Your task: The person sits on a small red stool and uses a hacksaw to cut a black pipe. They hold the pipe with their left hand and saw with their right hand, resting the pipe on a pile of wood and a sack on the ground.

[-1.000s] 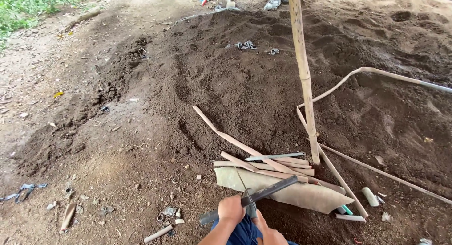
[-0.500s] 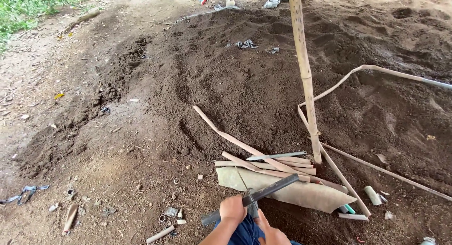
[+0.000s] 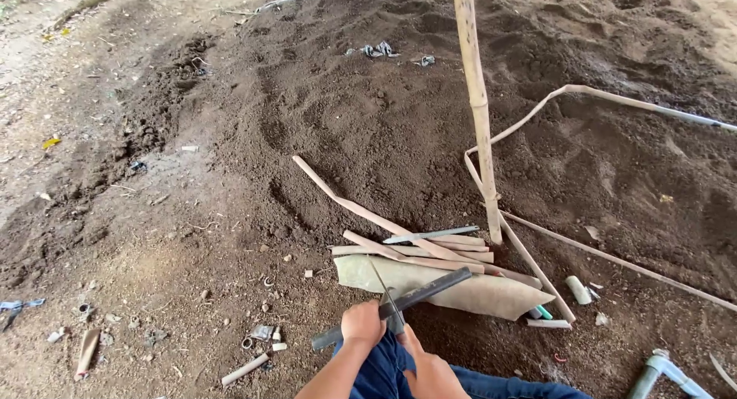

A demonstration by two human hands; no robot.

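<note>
Fingers: those of the left hand (image 3: 363,323) are curled closed around a dark rod (image 3: 393,307); whether those of the right hand (image 3: 430,368) are closed on anything cannot be told, though a thin pointed blade (image 3: 388,293) rises from just beside them.
Soil mound: a broad heap of dark earth (image 3: 368,123) is spread across the upper and right part of the view, with paler trodden ground (image 3: 115,238) to its left.
Bamboo pole: an upright pale pole (image 3: 476,100) is planted in the soil, well beyond the hands.
Bent pipe: a long pale pipe (image 3: 537,115) is curved across the soil to the right of the pole.
Flat sheet: a tan sheet (image 3: 476,291) is laid on the ground just beyond the fingers, under the far end of the rod.
Strips: several pale split strips (image 3: 414,249) are piled on the sheet's far edge, one reaching up-left over the soil.
Dark rod: it is held slanted, its lower end near the left hand and its upper end over the sheet, passing through the left fingers.
Thin blade: it is crossed over the rod, between the two hands.
Small tube: a short pale tube (image 3: 246,368) is lying on the ground left of the left hand.
Scraps: small bits (image 3: 261,334) are scattered near that tube.
</note>
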